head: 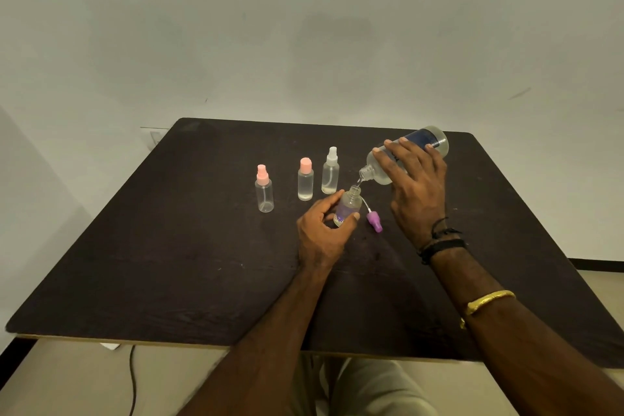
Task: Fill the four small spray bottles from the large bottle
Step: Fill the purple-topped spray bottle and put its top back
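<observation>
Pouring is underway: right hand (417,189) grips the tilted large bottle (418,138) over the open bottle (349,204) that left hand (320,233) pinches. 3 capped bottles (305,183) wait, fill unclear.

Right hand (415,179) wraps the large bottle (437,142), hiding most of its dark label (418,138); the print is unreadable. Left hand (320,230) covers the lower side of the open small bottle (351,201), so its fill level can't be told. Both forearms (270,331) run off the near edge. The table (169,246) loses its near right corner to the frame.
</observation>
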Tool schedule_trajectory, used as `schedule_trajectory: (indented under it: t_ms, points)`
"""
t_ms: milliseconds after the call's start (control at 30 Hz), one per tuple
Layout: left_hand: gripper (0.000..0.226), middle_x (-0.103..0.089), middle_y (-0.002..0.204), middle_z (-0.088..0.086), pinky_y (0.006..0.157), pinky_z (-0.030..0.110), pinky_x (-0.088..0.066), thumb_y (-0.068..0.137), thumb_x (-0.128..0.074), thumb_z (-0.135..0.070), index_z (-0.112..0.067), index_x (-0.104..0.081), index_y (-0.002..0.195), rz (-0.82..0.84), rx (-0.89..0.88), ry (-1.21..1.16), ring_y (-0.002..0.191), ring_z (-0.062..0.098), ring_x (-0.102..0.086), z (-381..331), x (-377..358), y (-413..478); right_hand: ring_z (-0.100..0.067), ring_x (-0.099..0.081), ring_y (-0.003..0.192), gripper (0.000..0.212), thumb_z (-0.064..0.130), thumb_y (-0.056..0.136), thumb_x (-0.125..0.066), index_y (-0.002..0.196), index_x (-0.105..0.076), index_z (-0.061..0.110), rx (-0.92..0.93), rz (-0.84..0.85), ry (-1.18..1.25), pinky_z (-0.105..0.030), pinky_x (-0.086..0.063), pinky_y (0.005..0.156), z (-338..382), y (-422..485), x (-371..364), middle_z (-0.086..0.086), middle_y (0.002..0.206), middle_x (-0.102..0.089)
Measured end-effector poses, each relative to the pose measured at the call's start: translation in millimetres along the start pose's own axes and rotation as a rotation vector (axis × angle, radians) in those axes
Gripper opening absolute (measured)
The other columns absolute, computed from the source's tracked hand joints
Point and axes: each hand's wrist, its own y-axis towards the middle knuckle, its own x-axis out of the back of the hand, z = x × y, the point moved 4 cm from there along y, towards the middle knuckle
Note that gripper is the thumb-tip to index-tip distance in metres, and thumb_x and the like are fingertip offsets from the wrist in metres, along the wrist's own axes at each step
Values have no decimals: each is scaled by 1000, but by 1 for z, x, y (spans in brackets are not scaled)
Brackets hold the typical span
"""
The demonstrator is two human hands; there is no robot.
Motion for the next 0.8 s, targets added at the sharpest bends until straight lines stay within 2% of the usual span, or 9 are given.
schedule_trajectory:
  t_ms: [200, 567, 800]
  points:
    - [54, -70, 120, -9, 89, 14, -54, 80, -85, -24, -16, -67, 130, 4, 13, -8, 107, -3, -66, 0, 0, 0, -32, -45, 140, 77, -17, 69, -60, 139, -60, 16, -2, -21, 3, -57, -28, 116, -1, -1, 0, -9, 143, -57]
    - [54, -73, 118, -4, 92, 29, -59, 80, -85, -27, -12, -68, 129, -11, 15, -9, 107, 4, -69, 5, -1, 0, -32, -45, 140, 76, -16, 70, -64, 139, -59, 16, 0, -21, 8, -57, -28, 116, -1, -4, -4, -9, 143, -57]
    - [54, -73, 119, -5, 92, 28, -59, 80, -85, -26, -13, -67, 130, 0, 28, -19, 108, 4, -68, 4, -1, 0, -33, -46, 139, 72, -13, 72, -64, 139, -60, 15, 10, -31, 15, -58, -28, 116, -1, -5, -5, -11, 143, -57]
